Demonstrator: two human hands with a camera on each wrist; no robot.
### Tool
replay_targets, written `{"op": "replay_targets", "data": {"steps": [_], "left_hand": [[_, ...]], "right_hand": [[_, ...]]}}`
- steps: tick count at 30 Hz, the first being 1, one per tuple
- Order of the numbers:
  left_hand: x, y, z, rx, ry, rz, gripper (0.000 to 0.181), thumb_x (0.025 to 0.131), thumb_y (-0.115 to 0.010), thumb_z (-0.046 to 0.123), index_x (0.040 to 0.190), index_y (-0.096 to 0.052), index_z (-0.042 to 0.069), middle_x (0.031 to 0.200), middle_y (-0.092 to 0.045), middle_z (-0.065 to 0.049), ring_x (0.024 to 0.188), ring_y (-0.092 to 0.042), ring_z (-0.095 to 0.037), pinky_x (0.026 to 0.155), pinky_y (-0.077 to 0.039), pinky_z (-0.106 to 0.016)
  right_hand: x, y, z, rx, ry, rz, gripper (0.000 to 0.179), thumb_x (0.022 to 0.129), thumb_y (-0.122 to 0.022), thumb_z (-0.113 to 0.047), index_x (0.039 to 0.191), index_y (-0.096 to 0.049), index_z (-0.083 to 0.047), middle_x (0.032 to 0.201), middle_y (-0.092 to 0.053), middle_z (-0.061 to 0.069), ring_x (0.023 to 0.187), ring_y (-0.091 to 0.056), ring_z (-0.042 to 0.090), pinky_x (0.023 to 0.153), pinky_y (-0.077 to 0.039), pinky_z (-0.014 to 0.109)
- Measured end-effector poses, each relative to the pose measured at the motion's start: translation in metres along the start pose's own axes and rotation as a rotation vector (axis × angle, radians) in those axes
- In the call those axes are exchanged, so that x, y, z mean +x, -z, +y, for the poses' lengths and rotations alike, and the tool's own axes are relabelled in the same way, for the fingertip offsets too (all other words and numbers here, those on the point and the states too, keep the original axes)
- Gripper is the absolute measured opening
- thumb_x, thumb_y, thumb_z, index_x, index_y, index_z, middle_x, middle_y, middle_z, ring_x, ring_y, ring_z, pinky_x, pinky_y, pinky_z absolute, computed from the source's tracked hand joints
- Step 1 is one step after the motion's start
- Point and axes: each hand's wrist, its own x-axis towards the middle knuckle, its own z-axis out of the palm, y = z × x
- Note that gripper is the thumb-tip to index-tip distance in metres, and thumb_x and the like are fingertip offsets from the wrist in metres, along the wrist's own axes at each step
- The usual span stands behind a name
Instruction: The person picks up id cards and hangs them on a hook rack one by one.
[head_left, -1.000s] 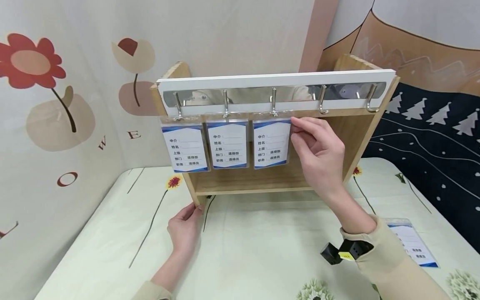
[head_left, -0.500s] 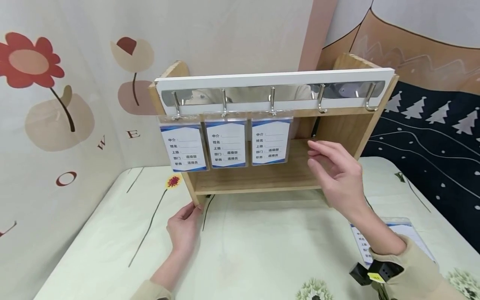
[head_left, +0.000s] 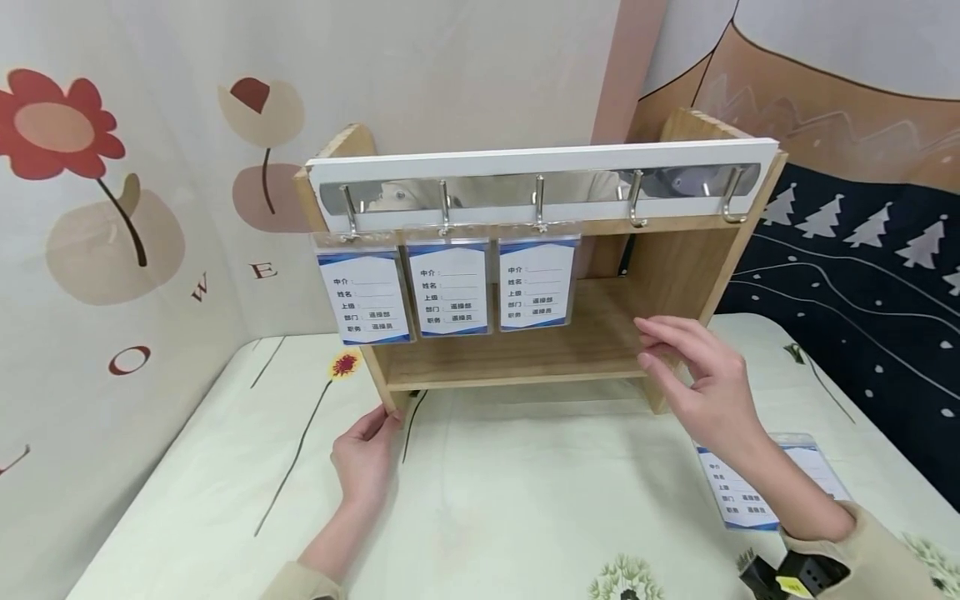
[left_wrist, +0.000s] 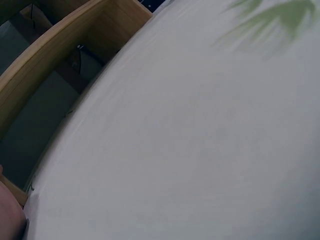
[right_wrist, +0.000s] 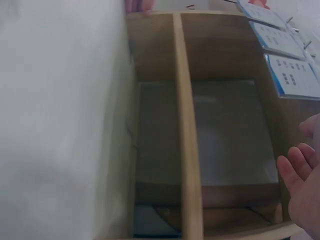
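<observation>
Three badge cards in clear sleeves hang in a row from the metal hooks on a wooden shelf (head_left: 517, 371): a left badge card (head_left: 365, 297), a middle badge card (head_left: 449, 287) and a right badge card (head_left: 536, 283). My left hand (head_left: 365, 458) pinches the lower front edge of the shelf's left side panel between thumb and fingers. My right hand (head_left: 705, 387) is in the air before the shelf's right side, fingers loosely bent and holding nothing. Below that forearm, partly covered by it, another badge card (head_left: 750, 492) lies on the cloth.
Across the shelf's top front runs a white hook rail (head_left: 551, 158) with a mirrored strip; its two right-hand hooks carry nothing. A pale flowered cloth (head_left: 495, 500) covers the table. Printed curtains stand behind and at both sides. A small black device (head_left: 813, 575) sits on the right wrist.
My right hand has let go of the right badge card's edge and moved right and down, away from it. The card stays hanging. My left hand keeps its place on the shelf.
</observation>
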Motion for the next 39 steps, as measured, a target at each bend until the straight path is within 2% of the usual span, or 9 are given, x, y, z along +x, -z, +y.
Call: {"op": "replay_targets", "data": {"steps": [4, 10, 13, 19, 25, 27, 34, 36, 39], "left_hand": [[-0.001, 0.001, 0.001, 0.008, -0.002, -0.005, 0.032, 0.097, -0.072, 0.017, 0.123, -0.073, -0.001, 0.115, -0.073, -0.02, 0.095, -0.072, -0.012, 0.072, -0.049, -0.007], [-0.001, 0.0, 0.001, 0.016, 0.002, -0.002, 0.031, 0.097, -0.071, 0.016, 0.123, -0.073, 0.0, 0.115, -0.073, -0.019, 0.094, -0.071, -0.009, 0.072, -0.049, -0.007], [-0.001, 0.0, 0.001, 0.014, 0.0, -0.001, 0.03, 0.097, -0.071, 0.016, 0.122, -0.073, 0.0, 0.115, -0.073, -0.019, 0.094, -0.071, -0.009, 0.072, -0.049, -0.007], [0.0, 0.0, 0.0, 0.021, -0.003, 0.006, 0.03, 0.096, -0.071, 0.015, 0.122, -0.073, 0.0, 0.115, -0.073, -0.018, 0.089, -0.068, 0.0, 0.072, -0.049, -0.007], [0.0, 0.0, 0.0, 0.038, 0.006, 0.001, 0.031, 0.097, -0.07, 0.017, 0.124, -0.073, 0.001, 0.116, -0.073, -0.017, 0.106, -0.07, -0.021, 0.073, -0.048, -0.005], [0.0, 0.001, 0.0, 0.038, 0.008, -0.002, 0.031, 0.098, -0.07, 0.017, 0.124, -0.073, 0.001, 0.117, -0.073, -0.017, 0.109, -0.069, -0.023, 0.074, -0.048, -0.005], [0.0, 0.001, 0.0, 0.02, 0.003, 0.007, 0.03, 0.097, -0.071, 0.016, 0.123, -0.074, 0.001, 0.115, -0.073, -0.018, 0.091, -0.067, 0.0, 0.073, -0.049, -0.007], [-0.001, 0.001, 0.001, 0.016, 0.001, 0.003, 0.03, 0.097, -0.071, 0.016, 0.123, -0.073, 0.0, 0.115, -0.073, -0.018, 0.09, -0.067, 0.0, 0.073, -0.049, -0.007], [0.0, 0.001, 0.001, 0.021, 0.0, -0.002, 0.03, 0.097, -0.07, 0.016, 0.124, -0.073, 0.001, 0.116, -0.073, -0.017, 0.097, -0.07, -0.009, 0.074, -0.049, -0.006]], "right_hand": [[-0.012, 0.005, 0.005, -0.051, -0.043, -0.024, 0.046, 0.079, -0.072, 0.025, 0.121, -0.07, 0.007, 0.116, -0.068, 0.008, 0.096, -0.064, 0.005, 0.091, -0.049, 0.012], [-0.028, 0.01, 0.015, -0.055, -0.105, -0.045, 0.045, 0.081, -0.071, 0.023, 0.123, -0.069, 0.007, 0.12, -0.068, 0.012, 0.097, -0.064, 0.005, 0.091, -0.048, 0.01], [-0.037, 0.014, 0.02, -0.073, -0.144, -0.056, 0.046, 0.083, -0.071, 0.021, 0.126, -0.069, 0.004, 0.121, -0.067, 0.007, 0.099, -0.063, 0.002, 0.091, -0.047, 0.009], [-0.053, 0.027, 0.03, -0.122, -0.222, -0.077, 0.047, 0.086, -0.07, 0.019, 0.13, -0.067, 0.002, 0.123, -0.064, -0.012, 0.099, -0.062, -0.004, 0.09, -0.046, 0.007], [-0.065, 0.04, 0.037, -0.119, -0.242, -0.063, 0.048, 0.085, -0.069, 0.021, 0.129, -0.067, 0.003, 0.124, -0.062, -0.017, 0.102, -0.06, -0.007, 0.088, -0.047, 0.007], [-0.068, 0.044, 0.039, -0.115, -0.252, -0.057, 0.047, 0.085, -0.069, 0.022, 0.128, -0.067, 0.004, 0.124, -0.062, -0.017, 0.102, -0.06, -0.007, 0.088, -0.047, 0.007], [-0.083, 0.055, 0.045, -0.159, -0.318, -0.071, 0.044, 0.087, -0.069, 0.018, 0.128, -0.067, 0.004, 0.123, -0.062, -0.02, 0.102, -0.059, -0.008, 0.086, -0.046, 0.005], [-0.087, 0.059, 0.048, -0.185, -0.339, -0.089, 0.043, 0.088, -0.069, 0.016, 0.129, -0.067, 0.003, 0.123, -0.061, -0.022, 0.102, -0.058, -0.009, 0.086, -0.045, 0.004], [-0.093, 0.064, 0.052, -0.215, -0.356, -0.124, 0.042, 0.09, -0.069, 0.012, 0.13, -0.067, 0.001, 0.123, -0.059, -0.025, 0.101, -0.058, -0.01, 0.085, -0.045, 0.003]]}}
